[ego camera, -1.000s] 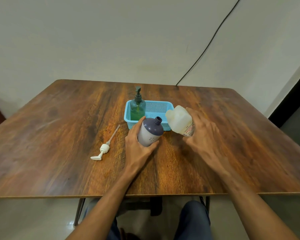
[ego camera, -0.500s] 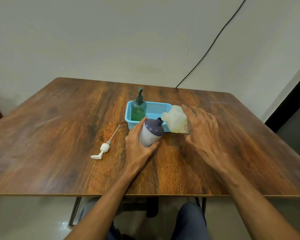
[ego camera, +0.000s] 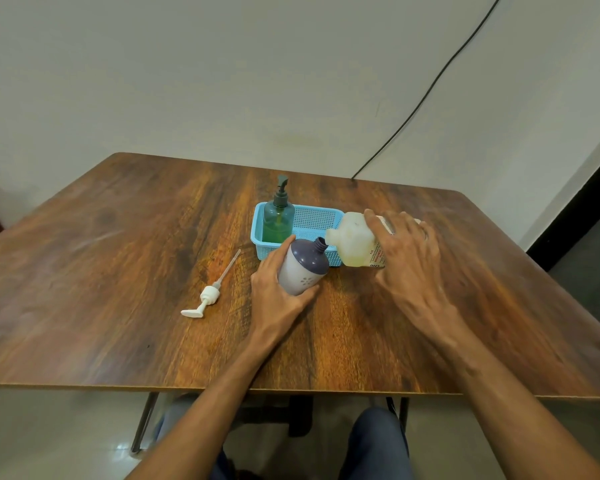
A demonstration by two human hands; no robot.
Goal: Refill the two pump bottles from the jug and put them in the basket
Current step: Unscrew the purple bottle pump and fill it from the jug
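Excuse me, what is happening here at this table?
A person is refilling a pump bottle. The left hand grips the purple-topped bottle, tilted and with its neck open. The right hand tips the jug so that its mouth meets that neck; any flow of liquid cannot be seen. The white pump lies on the table. The green pump bottle stands in the blue basket.

green pump bottle [ego camera: 278, 220] in blue basket [ego camera: 334, 259], jug [ego camera: 352, 244] tipped toward open purple bottle [ego camera: 303, 271]
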